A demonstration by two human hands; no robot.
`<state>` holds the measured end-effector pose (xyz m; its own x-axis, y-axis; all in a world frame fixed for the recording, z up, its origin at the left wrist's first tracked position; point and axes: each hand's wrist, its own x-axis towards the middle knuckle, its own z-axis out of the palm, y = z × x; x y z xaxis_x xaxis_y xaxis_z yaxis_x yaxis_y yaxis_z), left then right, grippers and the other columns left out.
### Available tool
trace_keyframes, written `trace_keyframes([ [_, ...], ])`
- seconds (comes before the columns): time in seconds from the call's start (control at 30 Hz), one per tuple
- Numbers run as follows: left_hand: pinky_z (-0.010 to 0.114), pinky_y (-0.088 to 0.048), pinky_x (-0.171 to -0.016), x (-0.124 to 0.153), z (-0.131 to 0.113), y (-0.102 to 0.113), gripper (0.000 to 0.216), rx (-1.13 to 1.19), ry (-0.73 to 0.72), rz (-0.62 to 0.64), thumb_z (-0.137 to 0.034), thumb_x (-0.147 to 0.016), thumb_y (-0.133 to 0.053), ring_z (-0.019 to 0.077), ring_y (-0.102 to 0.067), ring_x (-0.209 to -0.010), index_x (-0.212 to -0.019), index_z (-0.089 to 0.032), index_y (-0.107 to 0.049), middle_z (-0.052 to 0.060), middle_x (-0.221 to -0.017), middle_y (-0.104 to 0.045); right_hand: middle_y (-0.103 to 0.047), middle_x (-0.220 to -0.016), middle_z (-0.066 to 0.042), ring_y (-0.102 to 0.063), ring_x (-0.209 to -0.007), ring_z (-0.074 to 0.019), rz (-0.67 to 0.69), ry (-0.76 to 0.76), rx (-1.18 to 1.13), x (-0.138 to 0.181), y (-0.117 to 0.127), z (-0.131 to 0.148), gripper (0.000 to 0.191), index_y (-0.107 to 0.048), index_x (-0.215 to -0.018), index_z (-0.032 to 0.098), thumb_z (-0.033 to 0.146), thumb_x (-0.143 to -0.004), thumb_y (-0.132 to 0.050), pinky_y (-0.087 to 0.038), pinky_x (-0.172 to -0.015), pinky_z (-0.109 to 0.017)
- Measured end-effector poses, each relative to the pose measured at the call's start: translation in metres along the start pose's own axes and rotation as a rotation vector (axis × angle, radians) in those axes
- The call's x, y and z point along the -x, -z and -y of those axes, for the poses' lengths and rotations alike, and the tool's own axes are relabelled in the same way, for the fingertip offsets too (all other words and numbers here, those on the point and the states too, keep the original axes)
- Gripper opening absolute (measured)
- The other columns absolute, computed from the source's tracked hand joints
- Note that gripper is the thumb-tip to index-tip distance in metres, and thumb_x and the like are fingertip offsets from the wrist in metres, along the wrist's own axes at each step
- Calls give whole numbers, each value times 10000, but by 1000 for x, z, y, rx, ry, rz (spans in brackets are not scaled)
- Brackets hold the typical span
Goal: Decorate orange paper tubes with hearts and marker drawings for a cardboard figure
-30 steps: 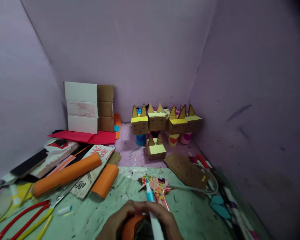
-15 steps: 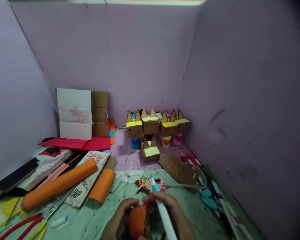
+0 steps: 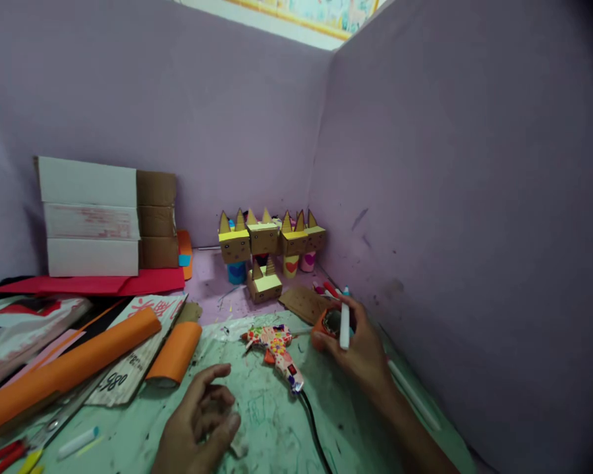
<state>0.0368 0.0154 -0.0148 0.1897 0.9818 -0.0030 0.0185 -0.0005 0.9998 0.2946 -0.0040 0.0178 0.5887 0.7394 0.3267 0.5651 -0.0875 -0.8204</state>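
Observation:
My right hand [image 3: 363, 352] is closed around a short orange-covered cardboard tube [image 3: 319, 325], whose hollow end faces me. A white marker [image 3: 344, 327] with a blue tip is held in the same hand, lying across the tube. Nothing is in my left hand [image 3: 200, 418], which hovers over the green table cover with its fingers loosely curled and apart. Between the hands lies a floral-patterned glue gun [image 3: 277, 349], its black cord running toward me.
Cat-eared cardboard boxes [image 3: 265, 283] cluster at the back, several on coloured tubes. To the left lie orange rolls [image 3: 176, 352], scissors [image 3: 54, 424], a white-and-blue marker cap [image 3: 78, 443] and red sheets [image 3: 86, 284]. A folded carton [image 3: 89, 217] leans on the back wall.
My view has swung right. The orange tube and marker have gone from both hands in front of me to my right hand, farther right. My left hand has let go, revealing the glue gun.

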Motion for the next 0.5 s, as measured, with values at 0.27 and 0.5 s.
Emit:
trace_keyframes([
  [0.27, 242, -527, -566, -5, -9, 8, 487, -60, -102, -136, -514, -635, -738, 156, -618, -612, -994, -203, -633, 13, -801, -621, -702, -1002, -94, -677, -846, -288, 65, 32, -54, 15, -14, 19, 616, -533, -1159, 218, 277, -587, -751, -513, -778, -433],
  [0.5, 247, -534, -587, -2, -10, 6, 497, -94, -75, -142, -555, -641, -723, 142, -616, -553, -992, -214, -637, 7, -797, -633, -672, -1115, -93, -650, -998, -307, 15, -56, -156, 7, -10, 6, 621, -525, -1131, 258, 325, -567, -777, -500, -856, -455],
])
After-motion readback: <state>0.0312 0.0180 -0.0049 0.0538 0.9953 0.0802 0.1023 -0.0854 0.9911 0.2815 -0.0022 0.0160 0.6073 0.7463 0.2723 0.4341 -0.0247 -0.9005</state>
